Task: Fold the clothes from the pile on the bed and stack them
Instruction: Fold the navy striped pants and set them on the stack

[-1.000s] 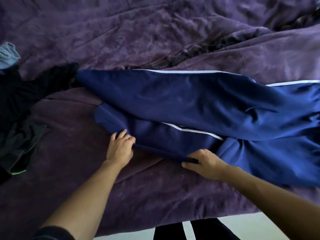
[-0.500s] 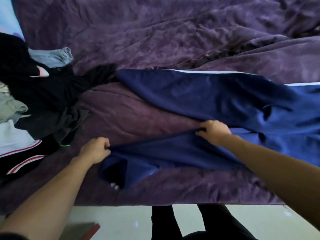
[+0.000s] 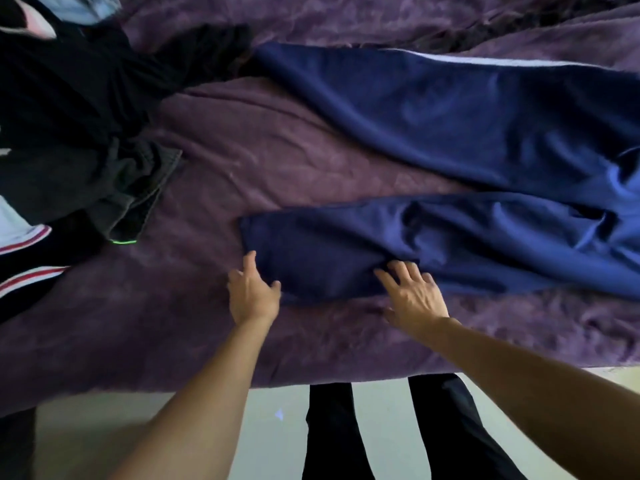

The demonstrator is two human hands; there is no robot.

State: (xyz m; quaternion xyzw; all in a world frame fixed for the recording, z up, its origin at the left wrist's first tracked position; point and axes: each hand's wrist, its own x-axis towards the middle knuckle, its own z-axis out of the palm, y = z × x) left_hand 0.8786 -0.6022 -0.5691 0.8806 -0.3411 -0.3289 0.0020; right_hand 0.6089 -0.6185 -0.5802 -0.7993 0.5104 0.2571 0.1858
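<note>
Navy blue track pants (image 3: 450, 133) with a white side stripe lie spread across the purple bedspread (image 3: 277, 150), legs pointing left and apart. The near leg (image 3: 346, 251) lies flat toward the bed's front edge. My left hand (image 3: 252, 296) is at that leg's cuff end, fingers relaxed, its thumb at the fabric's edge. My right hand (image 3: 412, 296) lies with spread fingers on the near leg's lower edge. Neither hand grips cloth. The pile of clothes (image 3: 69, 116) sits at the left.
The pile holds dark garments, a grey piece with a green-edged hem (image 3: 138, 209), white cloth with red stripes (image 3: 24, 237) and light blue denim (image 3: 90, 5). The bed's front edge runs just below my wrists; pale floor and my dark-trousered legs (image 3: 381, 427) are beneath.
Both hands gripped the near pant leg and pulled it away from the far leg toward the bed's front edge; now they have let go and lie open on it.
</note>
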